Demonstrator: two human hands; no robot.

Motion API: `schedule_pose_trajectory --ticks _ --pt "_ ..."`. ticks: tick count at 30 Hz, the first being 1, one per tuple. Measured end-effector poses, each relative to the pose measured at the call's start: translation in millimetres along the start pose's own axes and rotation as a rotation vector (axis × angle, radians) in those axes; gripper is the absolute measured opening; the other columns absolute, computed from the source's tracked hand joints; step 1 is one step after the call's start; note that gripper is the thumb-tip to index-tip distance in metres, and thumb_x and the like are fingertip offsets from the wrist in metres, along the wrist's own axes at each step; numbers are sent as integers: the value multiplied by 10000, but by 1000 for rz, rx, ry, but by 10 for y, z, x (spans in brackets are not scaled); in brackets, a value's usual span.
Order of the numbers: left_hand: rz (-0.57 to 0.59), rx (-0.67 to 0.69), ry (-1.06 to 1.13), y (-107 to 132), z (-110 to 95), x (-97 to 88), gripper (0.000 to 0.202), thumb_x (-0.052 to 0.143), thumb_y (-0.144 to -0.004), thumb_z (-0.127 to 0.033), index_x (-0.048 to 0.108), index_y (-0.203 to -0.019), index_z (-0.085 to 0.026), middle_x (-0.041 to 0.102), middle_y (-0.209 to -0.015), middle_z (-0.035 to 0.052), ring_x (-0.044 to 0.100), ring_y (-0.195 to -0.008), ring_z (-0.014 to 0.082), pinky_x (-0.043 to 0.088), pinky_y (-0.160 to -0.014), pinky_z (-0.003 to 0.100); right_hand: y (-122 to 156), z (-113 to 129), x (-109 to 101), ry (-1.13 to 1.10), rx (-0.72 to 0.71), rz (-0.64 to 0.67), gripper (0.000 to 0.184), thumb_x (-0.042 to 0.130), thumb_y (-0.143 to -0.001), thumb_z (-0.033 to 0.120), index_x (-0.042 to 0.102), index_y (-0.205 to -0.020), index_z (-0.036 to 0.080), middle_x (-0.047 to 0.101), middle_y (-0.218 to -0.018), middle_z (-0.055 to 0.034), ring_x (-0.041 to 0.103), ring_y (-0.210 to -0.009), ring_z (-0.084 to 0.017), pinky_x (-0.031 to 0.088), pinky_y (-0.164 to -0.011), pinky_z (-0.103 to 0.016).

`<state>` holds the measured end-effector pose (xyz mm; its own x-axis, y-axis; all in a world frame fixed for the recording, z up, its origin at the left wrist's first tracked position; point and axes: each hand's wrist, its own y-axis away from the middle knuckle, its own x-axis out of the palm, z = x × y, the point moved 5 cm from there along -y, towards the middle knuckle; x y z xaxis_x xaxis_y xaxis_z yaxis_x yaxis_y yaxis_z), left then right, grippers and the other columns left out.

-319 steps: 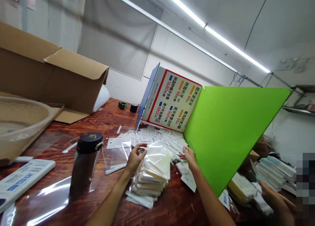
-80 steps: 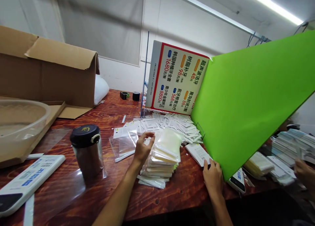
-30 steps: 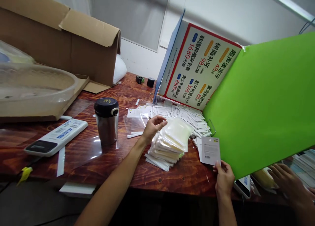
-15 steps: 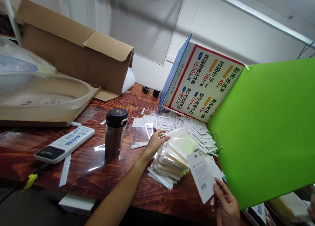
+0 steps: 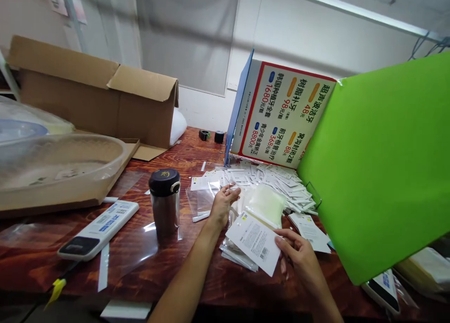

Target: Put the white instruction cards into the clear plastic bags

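In front of me, a smooth grey panel (image 5: 186, 37) fills 11 o'clock and a white wall (image 5: 281, 25) takes 1, with a soft band of shadow slanting across both. A pale rail (image 5: 351, 10) slopes rightward toward cables (image 5: 420, 44) at 2 o'clock. I see a pole (image 5: 71, 13) at 10. My streaky red-brown wooden table (image 5: 140, 274) spreads below; past its edge at 8 o'clock, it's dark

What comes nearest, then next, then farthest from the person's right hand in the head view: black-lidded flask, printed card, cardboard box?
1. Printed card: held in the right hand.
2. Black-lidded flask: standing to that hand's left.
3. Cardboard box: farther left, at the back.
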<state>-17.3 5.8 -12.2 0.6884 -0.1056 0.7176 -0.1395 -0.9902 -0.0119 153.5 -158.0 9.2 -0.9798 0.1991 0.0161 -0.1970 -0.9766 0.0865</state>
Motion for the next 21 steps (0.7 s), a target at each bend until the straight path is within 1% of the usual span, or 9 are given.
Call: schedule_pose_trajectory --ticks 3,6,9,11,14,16,19,21 --pt "21 -50 43 18 -2 34 567 919 -518 -265 600 -978 -172 637 -791 -24 593 -670 78 474 -727 214 6 2 52 -5 26 -34 630 807 -586 610 655 -952 121 547 -422 29 463 -302 -118 376 -282 -201" --pt "29 -91 29 31 3 55 573 929 -493 -279 590 -941 -166 625 -750 -28 597 -637 83 480 -696 218 14 30 86 6 32 -71 663 820 -537 622 654 -940 122 531 -401 34 465 -308 -124 381 -280 -206" --pt "24 -108 21 52 -1 68 558 921 -509 -289 589 -940 -167 631 -749 -23 606 -645 89 488 -702 223 17 88 107 28 -3 -88 632 807 -561 615 665 -926 119 532 -407 32 461 -308 -123 379 -284 -211" --pt "44 -106 15 79 -16 89 514 900 -556 -304 594 -948 -176 639 -760 -16 616 -666 99 493 -713 233 25 132 93 26 -57 -151 632 803 -576 607 670 -948 113 560 -436 19 465 -321 -122 382 -293 -216" --pt "94 -103 -22 132 -42 133 417 870 -610 -336 606 -891 -176 640 -772 -6 616 -688 110 497 -726 248 50 173 37 9 -157 -339 671 802 -582 613 663 -1006 113 581 -466 11 490 -363 -134 411 -325 -231" --pt "133 -113 -54 163 -46 164 404 862 -619 -355 627 -890 -169 659 -833 16 626 -737 129 501 -741 261 48 165 32 8 -192 -422 687 792 -591 632 653 -1030 122 578 -473 15 500 -382 -144 428 -339 -241" --pt "235 -121 -127 200 -29 226 463 858 -625 -370 657 -984 -158 687 -951 65 646 -844 176 503 -757 276 -4 132 84 31 -224 -447 666 755 -643 646 631 -1057 138 605 -528 3 526 -417 -153 448 -361 -247" --pt "329 -109 -181 223 -9 272 481 851 -641 -378 662 -1019 -147 697 -980 86 649 -863 193 500 -751 278 -39 111 133 54 -247 -463 641 718 -698 641 611 -1085 141 621 -560 -5 548 -443 -160 469 -385 -251"
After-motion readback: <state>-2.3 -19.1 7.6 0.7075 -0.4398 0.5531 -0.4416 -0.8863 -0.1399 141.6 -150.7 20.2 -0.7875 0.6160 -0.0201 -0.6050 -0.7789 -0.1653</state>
